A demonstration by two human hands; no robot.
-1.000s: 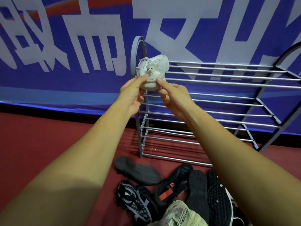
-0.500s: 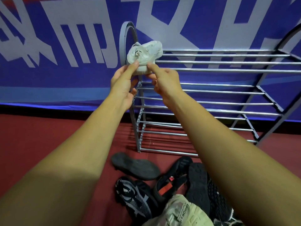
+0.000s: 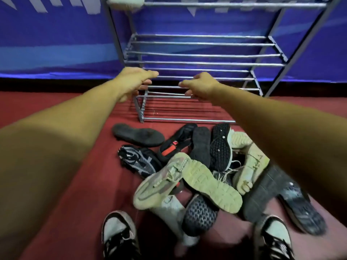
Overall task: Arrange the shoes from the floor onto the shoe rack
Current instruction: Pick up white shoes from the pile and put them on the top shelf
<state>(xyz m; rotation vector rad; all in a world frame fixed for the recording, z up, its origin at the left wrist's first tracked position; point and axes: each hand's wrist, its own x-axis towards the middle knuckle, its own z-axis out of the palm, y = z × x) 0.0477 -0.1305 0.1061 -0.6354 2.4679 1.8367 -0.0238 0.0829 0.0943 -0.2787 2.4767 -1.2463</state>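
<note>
Two bare hands out ahead near the middle of the head view, neither holding anything. Left hand (image 3: pixel 135 81) just to 11 o'clock of centre, fingers loosely curved and slightly spread, thumb apart from them. Right hand (image 3: pixel 201 86) just to 1 o'clock of centre, fingers relaxed and aimed toward the left hand, with a clear gap between the two. Both in front of the lower rods of the shoe rack (image 3: pixel 204 53); cannot tell whether any finger touches a rod.

Shoe rack standing at 12 o'clock on the red floor (image 3: pixel 75 203), against a blue banner (image 3: pixel 56 44), with tiers of grey metal rods. On the top tier, at 11 o'clock and cut by the picture's edge, one white shoe (image 3: pixel 124 1) at the tier's left end.

Below the rack, from centre down to 5 o'clock, a pile of shoes (image 3: pixel 221 152) on the floor:
- Flat black sole (image 3: pixel 138 135) at the pile's 10 o'clock edge, lying apart from the rest.
- Black-and-grey knit shoe (image 3: pixel 139 162) just below it.
- Beige sneaker (image 3: pixel 159 182) on its side in the middle, touching another turned sole-up.
- Dark shoes under and around these, several sole-up.

At 7 and 5 o'clock, the person's own black-and-white sneakers (image 3: pixel 118 239), one on each side of the pile's near end.
</note>
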